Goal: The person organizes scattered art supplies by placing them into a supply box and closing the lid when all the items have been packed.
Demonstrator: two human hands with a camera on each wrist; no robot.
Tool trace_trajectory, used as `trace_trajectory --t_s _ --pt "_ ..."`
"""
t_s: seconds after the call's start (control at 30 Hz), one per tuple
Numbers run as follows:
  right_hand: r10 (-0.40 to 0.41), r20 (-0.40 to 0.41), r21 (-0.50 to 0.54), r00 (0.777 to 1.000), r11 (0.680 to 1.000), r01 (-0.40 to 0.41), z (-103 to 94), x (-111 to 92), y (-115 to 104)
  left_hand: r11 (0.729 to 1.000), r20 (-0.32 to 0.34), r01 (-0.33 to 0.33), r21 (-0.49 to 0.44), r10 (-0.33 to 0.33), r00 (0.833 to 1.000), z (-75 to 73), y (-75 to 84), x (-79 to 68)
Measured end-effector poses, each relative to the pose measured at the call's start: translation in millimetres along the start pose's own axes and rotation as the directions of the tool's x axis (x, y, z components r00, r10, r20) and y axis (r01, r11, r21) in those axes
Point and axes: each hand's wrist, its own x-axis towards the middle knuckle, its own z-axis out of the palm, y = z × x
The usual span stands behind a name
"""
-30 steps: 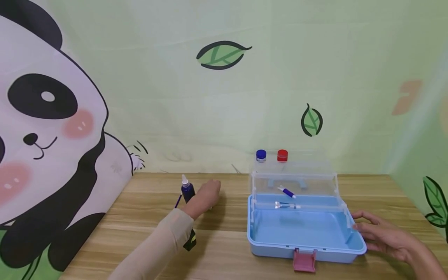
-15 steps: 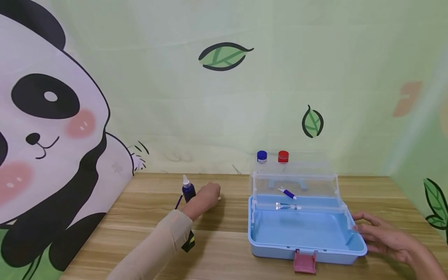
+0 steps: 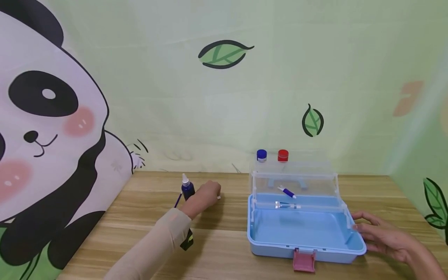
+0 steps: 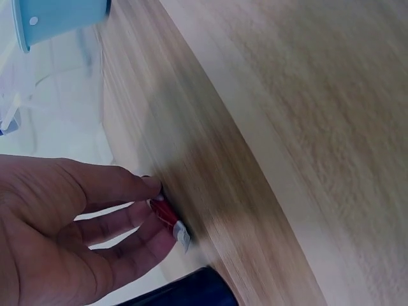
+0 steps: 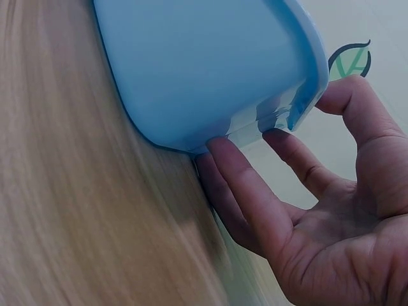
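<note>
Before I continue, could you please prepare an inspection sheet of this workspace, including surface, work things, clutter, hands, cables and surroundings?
Surface: table, wood-grain.
Job's things: box open, clear lid raised; red tube off the box; blue jar and red jar at the lid.
Clutter: bottle upright; stick beside it; dark item partly hidden by the sleeve.
Grippers: left hand pinches the red tube; right hand touches the box's end.
Cables: nothing seen.
Surroundings: green backdrop with panda and leaves.
</note>
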Motion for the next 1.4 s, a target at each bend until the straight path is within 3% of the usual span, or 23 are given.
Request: trace_trajectory --t_s 0.33,0.53,0.8,1.2,1.4 --pt "0.006 -0.013 -0.014 1.000 1.000 -0.006 1.3 3 -1 0.997 -0.029 -0.081 -0.001 0.081 0.996 -3.3 -9.1 -5.0" --pt "0.017 -0.041 -0.026 0.999 0.999 -0.019 1.6 4 -2 0.992 -0.044 -0.124 -0.032 0.123 0.992 -14.5 -3.3 -12.7" --pt "0.004 -0.021 -0.015 1.000 1.000 -0.005 1.6 5 -3 0.986 -0.039 -0.163 -0.028 0.162 0.986 -23.0 2.5 -14.2" --pt "0.011 0.001 -0.020 1.000 1.000 -0.011 -0.9 0 -2 0.949 -0.042 -0.288 -0.126 0.285 0.958 -49.5 17.2 -29.2" --pt "0.011 0.031 0.006 0.999 1.000 -0.011 -0.8 0 -3 0.952 -0.031 -0.290 -0.102 0.288 0.957 -60.9 25.3 -36.2"
